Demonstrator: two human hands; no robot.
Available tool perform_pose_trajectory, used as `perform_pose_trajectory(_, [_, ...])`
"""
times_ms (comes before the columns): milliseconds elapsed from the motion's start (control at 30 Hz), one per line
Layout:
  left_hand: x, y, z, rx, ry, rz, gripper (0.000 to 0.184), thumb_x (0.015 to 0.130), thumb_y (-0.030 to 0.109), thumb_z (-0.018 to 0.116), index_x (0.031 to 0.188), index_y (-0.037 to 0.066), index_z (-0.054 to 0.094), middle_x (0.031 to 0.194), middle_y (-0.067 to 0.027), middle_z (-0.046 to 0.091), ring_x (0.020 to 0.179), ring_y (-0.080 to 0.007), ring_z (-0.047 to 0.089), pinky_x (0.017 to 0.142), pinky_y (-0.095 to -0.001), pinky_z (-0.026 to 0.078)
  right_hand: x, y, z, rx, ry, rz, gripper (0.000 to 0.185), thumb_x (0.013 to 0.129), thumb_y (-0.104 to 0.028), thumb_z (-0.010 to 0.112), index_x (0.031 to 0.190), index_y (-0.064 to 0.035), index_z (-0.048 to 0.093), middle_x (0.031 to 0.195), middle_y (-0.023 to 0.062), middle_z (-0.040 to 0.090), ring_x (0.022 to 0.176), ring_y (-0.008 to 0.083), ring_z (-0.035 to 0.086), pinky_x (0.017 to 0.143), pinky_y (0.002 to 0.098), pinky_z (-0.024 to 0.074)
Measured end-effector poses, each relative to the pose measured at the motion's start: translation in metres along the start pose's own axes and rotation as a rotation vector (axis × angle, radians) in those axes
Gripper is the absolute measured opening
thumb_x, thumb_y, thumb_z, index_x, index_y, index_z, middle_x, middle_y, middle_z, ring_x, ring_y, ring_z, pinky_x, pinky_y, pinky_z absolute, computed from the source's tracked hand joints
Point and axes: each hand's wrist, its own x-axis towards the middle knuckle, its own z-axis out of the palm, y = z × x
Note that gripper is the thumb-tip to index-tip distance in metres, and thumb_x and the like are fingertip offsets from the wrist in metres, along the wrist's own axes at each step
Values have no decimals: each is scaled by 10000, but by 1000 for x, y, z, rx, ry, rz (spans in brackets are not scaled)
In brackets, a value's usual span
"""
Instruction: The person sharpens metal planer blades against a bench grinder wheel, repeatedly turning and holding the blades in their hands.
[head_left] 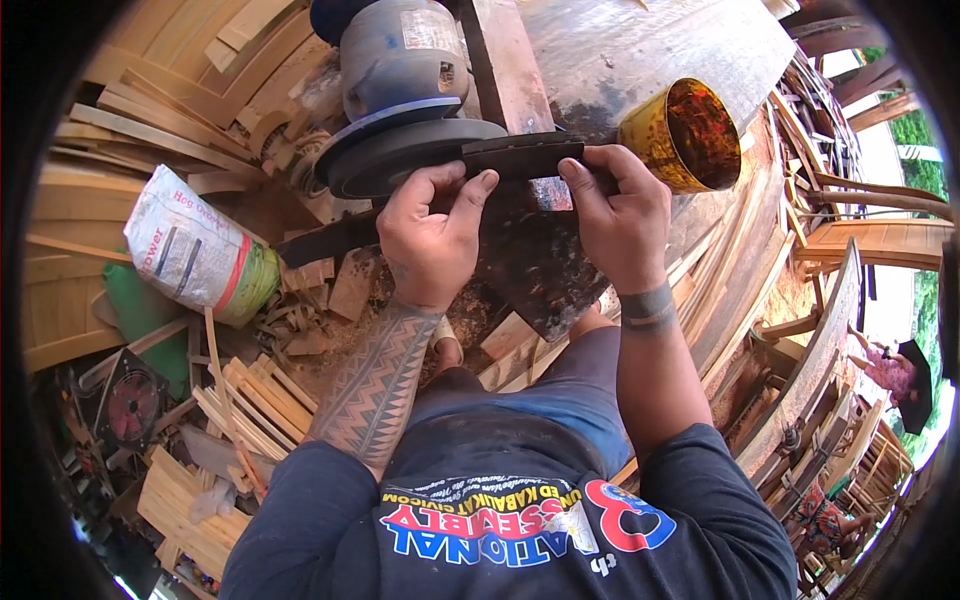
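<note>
A dark, flat metal blade point(524, 155) with small notches along its far edge lies level between my two hands. My left hand point(432, 235) pinches its left end between thumb and fingers, close beside the grey grinding wheel point(415, 155). The right end is pinched by my right hand point(620, 215). Behind the wheel stands the blue-grey bench grinder motor point(405, 60). To the right of my right hand is an open, stained yellow can point(680, 135).
A printed white sack point(195, 245) leans at the left among wood offcuts. Stacked wooden strips point(255, 400) and a small fan point(132, 405) are at lower left. Long boards point(735, 260) run along the right. Two people point(888, 375) point(825, 520) are far off at the right.
</note>
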Motion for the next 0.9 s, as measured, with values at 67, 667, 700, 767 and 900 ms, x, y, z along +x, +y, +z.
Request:
perform_pose_trajectory(67, [0, 0, 2, -4, -2, 2, 280, 933, 159, 918, 1028, -60, 772, 953, -81, 789, 852, -114, 706, 788, -281, 581, 0, 1, -1, 16, 0, 10, 214, 949, -151, 861, 1057, 16, 782, 746, 63, 706, 676, 82, 606, 646, 279, 510])
perform_pose_trajectory(667, [1, -2, 8, -23, 49, 33, 252, 903, 144, 927, 1004, -42, 791, 857, -117, 799, 741, -134, 729, 715, -305, 588, -3, -2, -3, 31, 9, 61, 219, 937, -160, 846, 1029, 20, 762, 805, 166, 722, 674, 222, 691, 677, 347, 553])
perform_pose_trajectory(700, [1, -2, 6, -17, 52, 32, 251, 901, 145, 928, 1002, -41, 792, 857, -118, 800, 740, -138, 731, 714, -306, 588, -2, -2, -1, 32, 15, 42, 216, 938, -159, 845, 1026, 20, 761, 805, 165, 721, 674, 223, 689, 677, 346, 552])
perform_pose_trajectory(767, [2, -2, 3, -3, 59, 32, 250, 898, 146, 930, 998, -38, 793, 857, -122, 801, 739, -145, 734, 712, -310, 587, -1, -2, 4, 35, 26, 3, 211, 940, -157, 842, 1020, 20, 759, 805, 165, 719, 672, 226, 686, 678, 345, 550])
perform_pose_trajectory(900, [1, -2, -7, 43, 38, -8, 292, 923, 185, 927, 1005, -53, 780, 919, -97, 802, 832, -120, 707, 780, -288, 575, -1, -9, 8, 36, -10, 39, 208, 943, -157, 838, 1017, 18, 755, 818, 169, 716, 681, 241, 687, 687, 353, 552])
